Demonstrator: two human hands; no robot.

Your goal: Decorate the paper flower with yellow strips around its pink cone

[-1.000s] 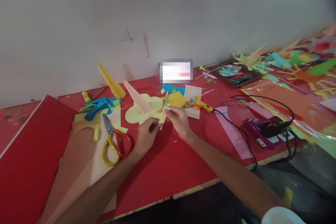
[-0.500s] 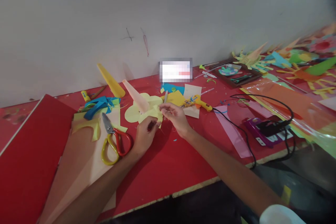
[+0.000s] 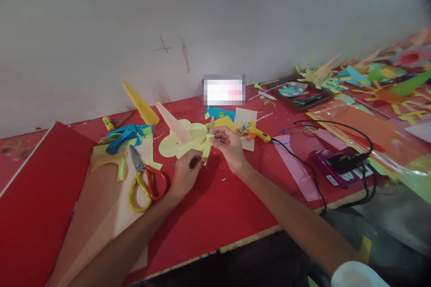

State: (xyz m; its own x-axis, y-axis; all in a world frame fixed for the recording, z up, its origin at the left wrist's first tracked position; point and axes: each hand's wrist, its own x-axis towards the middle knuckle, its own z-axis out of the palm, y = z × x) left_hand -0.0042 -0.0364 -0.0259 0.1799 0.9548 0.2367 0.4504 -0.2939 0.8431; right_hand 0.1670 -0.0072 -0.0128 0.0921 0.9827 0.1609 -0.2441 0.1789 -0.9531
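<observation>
My left hand (image 3: 189,168) is closed, its thumb and finger pinching the lower end of a small yellow paper strip (image 3: 208,145). At the strip's upper end, my right hand (image 3: 228,145) holds it between thumb and fingertips. Behind the hands lies a pale yellow flower-shaped paper (image 3: 168,144), with a pale pink paper cone (image 3: 173,121) leaning across it. Scissors (image 3: 145,172) with one red and one yellow handle lie just left of my left wrist. A yellow hot glue gun (image 3: 257,132) rests beyond my right hand.
A yellow paper cone (image 3: 140,104) stands near the wall, beside blue paper strips (image 3: 126,136). On the right are a purple power strip (image 3: 328,168) with black cables, pink paper (image 3: 298,166) and plastic-wrapped coloured sheets (image 3: 363,130). A red board (image 3: 43,197) lies at left.
My right hand's fingers have shifted slightly, and more of the yellow strip shows between my hands. My left hand stays nearly in place. The view has moved a little.
</observation>
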